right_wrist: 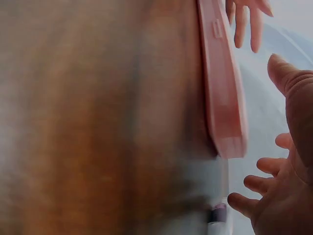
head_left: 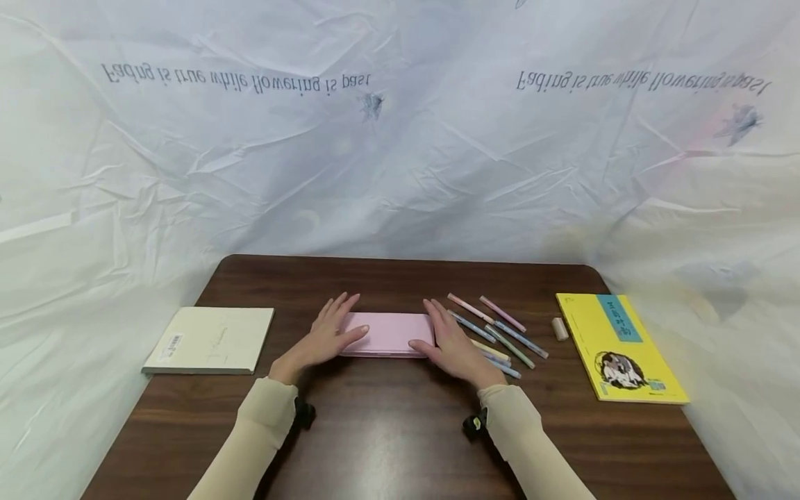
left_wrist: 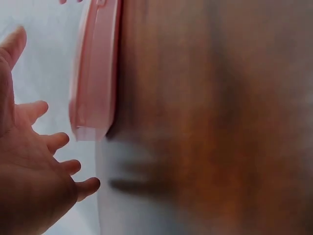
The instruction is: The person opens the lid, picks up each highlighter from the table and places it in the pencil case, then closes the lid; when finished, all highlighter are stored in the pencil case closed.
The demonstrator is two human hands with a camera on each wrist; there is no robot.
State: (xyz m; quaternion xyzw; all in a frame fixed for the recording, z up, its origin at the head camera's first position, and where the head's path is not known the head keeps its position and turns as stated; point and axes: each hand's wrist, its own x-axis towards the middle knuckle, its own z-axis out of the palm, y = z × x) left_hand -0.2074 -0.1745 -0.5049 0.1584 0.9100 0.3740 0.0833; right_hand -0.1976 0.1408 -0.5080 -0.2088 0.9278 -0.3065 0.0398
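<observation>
A crumpled white plastic sheet (head_left: 400, 160) (printed with mirrored lettering) drapes the whole backdrop and falls past both sides of the work area. Below it, a dark wood-grain table (head_left: 387, 430) with rounded far corners fills the lower field. At 3 o'clock on the table lies a yellow book (head_left: 619, 347); at 9 o'clock, a cream notebook (head_left: 209, 339). At table centre lies a closed pink pencil case (head_left: 387, 333), flat, long side toward the person. The left hand (head_left: 325, 337) rests at its 9 o'clock end, the right hand (head_left: 451, 344) at its 3 o'clock end; both are flat with fingers straight and slightly spread, gripping nothing. A scatter of pastel pens (head_left: 500, 330) lies just beyond the right hand, toward 3 o'clock. A small beige eraser (head_left: 559, 328) sits between pens and book.
</observation>
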